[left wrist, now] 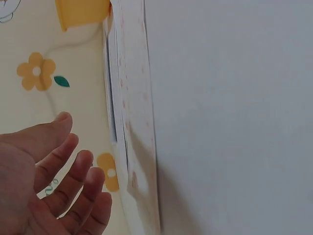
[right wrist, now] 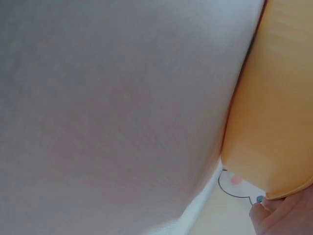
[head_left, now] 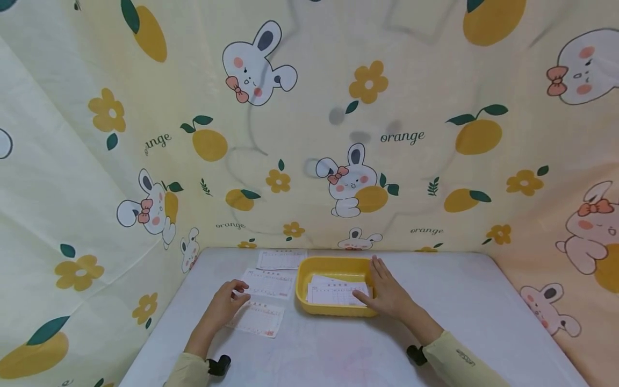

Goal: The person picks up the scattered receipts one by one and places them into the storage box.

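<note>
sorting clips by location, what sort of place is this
Probably a small screened-off tabletop workspace: patterned sheeting stands behind and on both sides of a white table, which bears a yellow tray and printed paper slips.

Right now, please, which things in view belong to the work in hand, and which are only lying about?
Probably in the work:
yellow tray, right grip at its rim
printed slips inside it
three slips beside the tray, left grip near them

Apparently only surroundings:
white table
patterned cloth
black device on each wrist
</note>
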A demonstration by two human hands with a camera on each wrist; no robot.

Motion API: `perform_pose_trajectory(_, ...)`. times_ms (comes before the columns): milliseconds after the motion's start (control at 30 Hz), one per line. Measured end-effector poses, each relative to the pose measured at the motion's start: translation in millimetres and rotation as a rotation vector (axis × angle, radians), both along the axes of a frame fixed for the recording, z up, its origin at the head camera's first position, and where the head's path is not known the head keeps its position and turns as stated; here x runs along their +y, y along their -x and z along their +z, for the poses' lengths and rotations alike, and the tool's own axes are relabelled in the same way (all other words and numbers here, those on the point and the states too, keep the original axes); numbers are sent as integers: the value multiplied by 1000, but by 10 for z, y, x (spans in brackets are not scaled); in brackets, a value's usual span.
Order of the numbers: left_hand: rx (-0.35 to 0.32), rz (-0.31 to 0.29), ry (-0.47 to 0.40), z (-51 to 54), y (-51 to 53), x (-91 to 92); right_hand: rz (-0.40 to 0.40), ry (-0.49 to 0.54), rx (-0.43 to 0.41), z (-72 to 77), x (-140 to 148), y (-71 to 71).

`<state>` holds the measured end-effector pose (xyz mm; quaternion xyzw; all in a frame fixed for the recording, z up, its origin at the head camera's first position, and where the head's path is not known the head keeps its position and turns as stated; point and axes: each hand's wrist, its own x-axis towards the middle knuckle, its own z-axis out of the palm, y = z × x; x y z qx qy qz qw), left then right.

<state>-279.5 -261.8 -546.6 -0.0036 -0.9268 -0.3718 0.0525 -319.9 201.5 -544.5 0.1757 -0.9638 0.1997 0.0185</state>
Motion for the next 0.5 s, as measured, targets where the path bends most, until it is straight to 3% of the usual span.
perform_pose_trajectory(333, -20, 6, 95, -4, -19, -170, -5, 0, 8, 4, -13, -5)
perform_pose_trajectory(500, -78, 32, 141, -26, -66, -212, -3, 6, -8, 4, -13, -3)
